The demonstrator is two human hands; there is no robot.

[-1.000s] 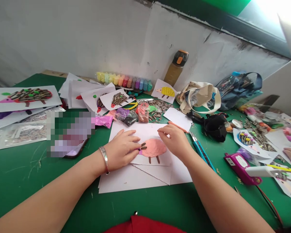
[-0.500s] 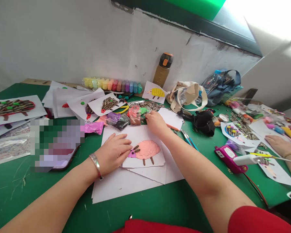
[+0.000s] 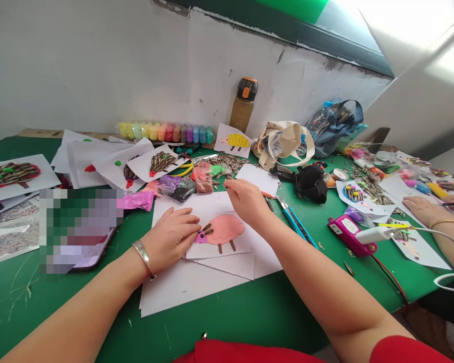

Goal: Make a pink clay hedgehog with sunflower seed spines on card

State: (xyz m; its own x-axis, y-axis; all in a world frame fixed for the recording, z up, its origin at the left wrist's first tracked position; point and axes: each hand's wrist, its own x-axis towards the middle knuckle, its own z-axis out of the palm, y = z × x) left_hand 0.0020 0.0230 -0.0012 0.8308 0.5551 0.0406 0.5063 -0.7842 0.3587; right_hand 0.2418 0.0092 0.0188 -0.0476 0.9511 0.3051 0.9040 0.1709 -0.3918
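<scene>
My left hand [image 3: 176, 236] lies flat on a white sheet with its fingers stretched out, the fingertips at the purple face of a pink clay hedgehog [image 3: 227, 232]. A few striped sunflower seeds [image 3: 209, 229] are stuck side by side behind that face, and the animal has brown legs. Above the top edge of the paper, my right hand [image 3: 245, 201] is closed in a pinch, close to the pile of sunflower seeds [image 3: 230, 165]. What its fingertips hold is hidden or too small to name. Bags of coloured clay [image 3: 181, 189] lie just left of it.
A blue cutter [image 3: 297, 222] lies right of my forearm. Finished seed pictures [image 3: 13, 176] are at left, near a blurred phone-like object [image 3: 98, 252]. A bottle [image 3: 244, 106] and cloth bag [image 3: 283, 143] stand behind. At right are a magenta device [image 3: 350, 237] and another person's hand [image 3: 419, 209].
My right hand has drawn back slightly from the seed pile toward me, its fingers pinched. My left hand stays flat on the paper. The whole view has shifted a little.
</scene>
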